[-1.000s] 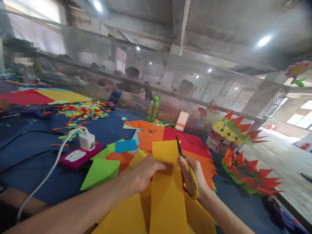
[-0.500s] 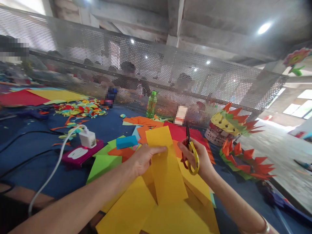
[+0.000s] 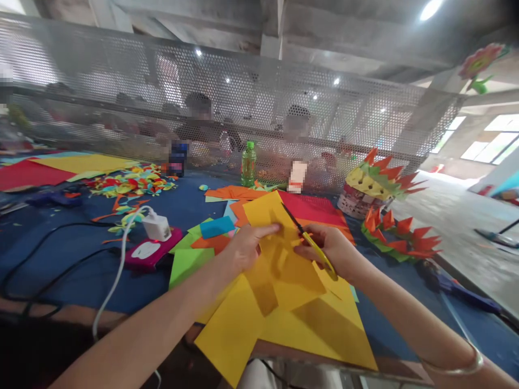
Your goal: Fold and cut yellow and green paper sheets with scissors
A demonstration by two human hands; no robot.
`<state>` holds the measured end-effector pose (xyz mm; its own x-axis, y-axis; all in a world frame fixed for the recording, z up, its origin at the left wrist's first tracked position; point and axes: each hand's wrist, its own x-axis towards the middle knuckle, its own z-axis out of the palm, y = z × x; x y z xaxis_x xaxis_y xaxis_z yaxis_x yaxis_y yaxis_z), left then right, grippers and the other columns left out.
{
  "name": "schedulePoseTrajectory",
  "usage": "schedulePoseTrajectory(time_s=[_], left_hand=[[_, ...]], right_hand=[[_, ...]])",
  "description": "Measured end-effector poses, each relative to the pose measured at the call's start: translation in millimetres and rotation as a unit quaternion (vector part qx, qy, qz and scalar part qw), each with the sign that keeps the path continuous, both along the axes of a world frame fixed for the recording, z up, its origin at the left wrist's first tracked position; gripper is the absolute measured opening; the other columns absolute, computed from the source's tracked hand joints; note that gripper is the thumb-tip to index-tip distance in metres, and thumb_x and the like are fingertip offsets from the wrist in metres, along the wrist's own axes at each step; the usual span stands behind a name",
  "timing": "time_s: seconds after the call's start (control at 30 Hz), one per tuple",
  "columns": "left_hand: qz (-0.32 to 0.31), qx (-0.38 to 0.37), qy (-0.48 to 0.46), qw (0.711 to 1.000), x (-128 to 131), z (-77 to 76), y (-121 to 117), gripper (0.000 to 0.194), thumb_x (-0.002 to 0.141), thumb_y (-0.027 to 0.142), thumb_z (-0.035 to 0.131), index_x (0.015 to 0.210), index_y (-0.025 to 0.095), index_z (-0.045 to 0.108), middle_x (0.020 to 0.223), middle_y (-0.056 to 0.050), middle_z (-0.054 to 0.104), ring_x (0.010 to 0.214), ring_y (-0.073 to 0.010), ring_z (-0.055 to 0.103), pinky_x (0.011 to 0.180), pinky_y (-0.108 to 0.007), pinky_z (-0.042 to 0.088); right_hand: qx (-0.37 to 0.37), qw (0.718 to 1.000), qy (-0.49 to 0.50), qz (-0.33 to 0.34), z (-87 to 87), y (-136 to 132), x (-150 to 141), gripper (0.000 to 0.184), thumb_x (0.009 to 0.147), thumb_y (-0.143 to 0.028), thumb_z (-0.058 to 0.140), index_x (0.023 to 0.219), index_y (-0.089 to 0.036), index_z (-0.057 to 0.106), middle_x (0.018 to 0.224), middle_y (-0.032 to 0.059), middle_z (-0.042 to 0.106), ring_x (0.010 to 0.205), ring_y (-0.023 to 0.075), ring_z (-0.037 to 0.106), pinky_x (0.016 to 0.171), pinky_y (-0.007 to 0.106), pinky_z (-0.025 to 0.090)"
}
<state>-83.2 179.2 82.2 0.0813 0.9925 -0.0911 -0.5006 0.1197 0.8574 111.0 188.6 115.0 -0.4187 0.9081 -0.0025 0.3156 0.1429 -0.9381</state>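
Note:
My left hand (image 3: 248,244) pinches a yellow paper strip (image 3: 298,273), its thumb lying across the front. In my right hand (image 3: 330,246) are yellow-handled scissors (image 3: 320,253), whose dark blades reach up and left to the strip's right edge near the top. Whether the blades are on the paper or just beside it, I cannot tell. More yellow sheets (image 3: 324,335) lie beneath both hands at the table's near edge. Behind the strip are green paper (image 3: 190,265), a blue folded piece (image 3: 218,227) and red paper (image 3: 312,206).
A magenta power strip (image 3: 152,251) with a white charger (image 3: 156,224) and cables stands left. Behind are paper scraps (image 3: 133,181) and a green bottle (image 3: 248,165). Two paper crowns (image 3: 399,235) sit right, near a purple-handled tool (image 3: 466,292). A perforated metal screen (image 3: 251,108) borders the far side.
The scissors have moved left and tilted, bringing their blades from beside the strip to its upper right edge. My left hand still holds the strip. The camera view has shifted slightly.

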Motion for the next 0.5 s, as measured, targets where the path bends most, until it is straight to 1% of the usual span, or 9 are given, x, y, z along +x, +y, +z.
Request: schedulePoseTrajectory(time_s=[0.1, 0.17, 0.2, 0.23, 0.3, 0.37, 0.43, 0.47, 0.5], left_hand=[[-0.066, 0.034, 0.059, 0.996, -0.5, 0.1, -3.0, 0.034, 0.066, 0.034, 0.087, 0.092, 0.015, 0.076, 0.112, -0.014, 0.077, 0.113, -0.0344, 0.068, 0.093, -0.041, 0.055], [-0.094, 0.089, 0.14, 0.982, -1.4, -3.1, -5.1, 0.041, 0.07, 0.035, 0.085, 0.104, 0.014, 0.075, 0.125, -0.016, 0.071, 0.124, -0.0345, 0.062, 0.103, -0.042, 0.049], [-0.096, 0.14, 0.215, 0.962, -1.6, -6.3, -6.0, 0.047, 0.073, 0.034, 0.083, 0.115, 0.015, 0.072, 0.134, -0.016, 0.066, 0.13, -0.0334, 0.057, 0.109, -0.043, 0.044], [-0.096, 0.201, 0.306, 0.926, -1.3, -10.4, -6.6, 0.054, 0.077, 0.033, 0.08, 0.127, 0.017, 0.067, 0.143, -0.015, 0.06, 0.136, -0.032, 0.051, 0.115, -0.044, 0.037], [-0.111, 0.306, 0.478, 0.816, 1.2, -20.2, -6.5, 0.067, 0.081, 0.03, 0.074, 0.145, 0.019, 0.053, 0.156, -0.014, 0.045, 0.146, -0.0297, 0.038, 0.121, -0.044, 0.026], [-0.168, 0.349, 0.564, 0.729, 6.6, -28.6, -4.0, 0.076, 0.085, 0.028, 0.07, 0.153, 0.02, 0.04, 0.163, -0.012, 0.033, 0.151, -0.0286, 0.028, 0.123, -0.044, 0.02], [-0.206, 0.35, 0.593, 0.695, 14.2, -32.8, 0.2, 0.073, 0.088, 0.028, 0.067, 0.155, 0.021, 0.037, 0.163, -0.014, 0.033, 0.151, -0.0297, 0.029, 0.123, -0.048, 0.018], [-0.207, 0.347, 0.595, 0.695, 18.3, -33.4, 2.4, 0.069, 0.089, 0.028, 0.067, 0.153, 0.021, 0.041, 0.16, -0.015, 0.038, 0.148, -0.0309, 0.035, 0.122, -0.05, 0.019], [-0.196, 0.344, 0.585, 0.708, 22.3, -33.2, 4.5, 0.063, 0.088, 0.026, 0.068, 0.148, 0.021, 0.048, 0.154, -0.016, 0.047, 0.144, -0.0321, 0.042, 0.121, -0.05, 0.02]], right_hand=[[0.001, 0.997, 0.036, -0.074, 5.7, -17.7, 22.3, 0.034, 0.063, -0.035, 0.086, 0.084, -0.019, 0.065, 0.061, -0.0074, 0.059, 0.042, 0.0056, 0.044, 0.038, 0.016, 0.035], [0.027, 0.985, 0.075, -0.151, 8.1, -34.4, 41.7, 0.035, 0.065, -0.036, 0.087, 0.088, -0.02, 0.066, 0.059, -0.0077, 0.056, 0.042, 0.0051, 0.044, 0.038, 0.015, 0.034], [0.045, 0.971, 0.11, -0.207, 8.0, -44.0, 51.2, 0.037, 0.063, -0.035, 0.089, 0.089, -0.02, 0.067, 0.062, -0.0069, 0.058, 0.043, 0.0051, 0.045, 0.038, 0.015, 0.035], [0.051, 0.953, 0.147, -0.262, 7.0, -54.1, 60.0, 0.04, 0.059, -0.035, 0.091, 0.09, -0.022, 0.068, 0.067, -0.0058, 0.061, 0.045, 0.0057, 0.047, 0.038, 0.015, 0.036], [0.044, 0.916, 0.194, -0.349, 1.6, -73.7, 73.6, 0.047, 0.054, -0.034, 0.093, 0.094, -0.024, 0.071, 0.07, -0.006, 0.061, 0.048, 0.0074, 0.051, 0.038, 0.015, 0.041], [0.028, 0.893, 0.224, -0.39, -7.0, -89.6, 81.4, 0.044, 0.054, -0.034, 0.093, 0.091, -0.026, 0.072, 0.07, -0.0055, 0.063, 0.05, 0.0088, 0.055, 0.04, 0.014, 0.046], [0.009, 0.879, 0.252, -0.406, -17.2, -99.4, 85.0, 0.042, 0.054, -0.032, 0.092, 0.091, -0.026, 0.073, 0.078, -0.0025, 0.07, 0.059, 0.013, 0.064, 0.048, 0.015, 0.054], [0.002, 0.878, 0.255, -0.406, -22.5, -101.7, 86.2, 0.041, 0.054, -0.031, 0.091, 0.091, -0.026, 0.073, 0.081, -0.0011, 0.072, 0.063, 0.015, 0.067, 0.05, 0.016, 0.055], [-0.005, 0.88, 0.254, -0.402, -27.9, -102.3, 87.4, 0.041, 0.054, -0.03, 0.091, 0.092, -0.026, 0.073, 0.082, -0.0002, 0.073, 0.064, 0.0165, 0.069, 0.051, 0.017, 0.056]])
